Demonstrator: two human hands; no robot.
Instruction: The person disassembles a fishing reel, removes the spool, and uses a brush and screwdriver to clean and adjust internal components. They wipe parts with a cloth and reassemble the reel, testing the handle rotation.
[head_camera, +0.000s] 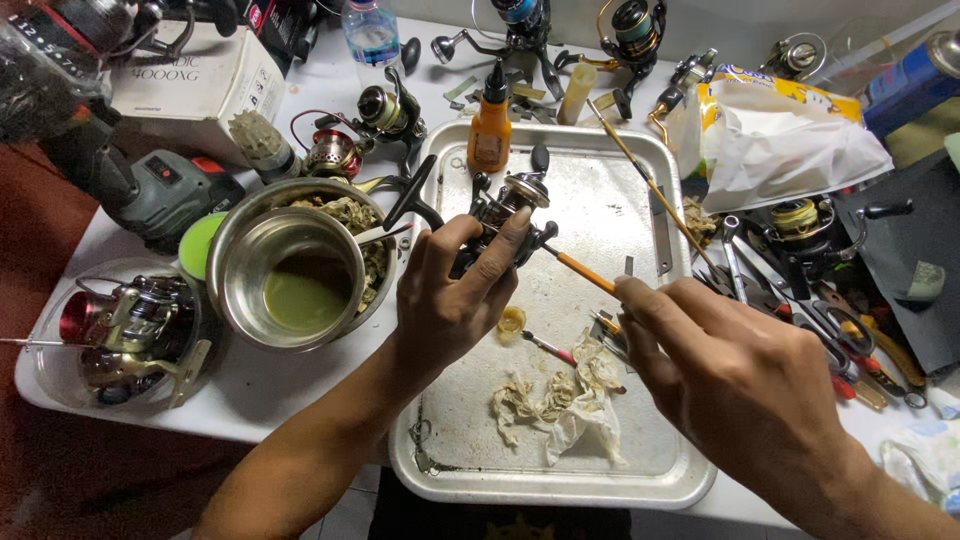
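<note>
Currently left hand (450, 290) clamps reel body (505, 215) over metal tray (640, 480); right hand (730, 370) pinches orange brush (585, 272) against it. Risk: slippery grip, reel drops onto tray.

Both forearms are bare, with no sleeves in view. The left hand (450, 300) and right hand (740, 385) wear no gloves, rings or watch.

White table (300, 395) with metal tray (660, 480), steel bowl (235, 300), cardboard box (190, 85), spinning reels.

Reel (505, 215) body partly hidden by left hand (450, 300); brush (585, 272) handle end inside right hand (735, 375).
</note>
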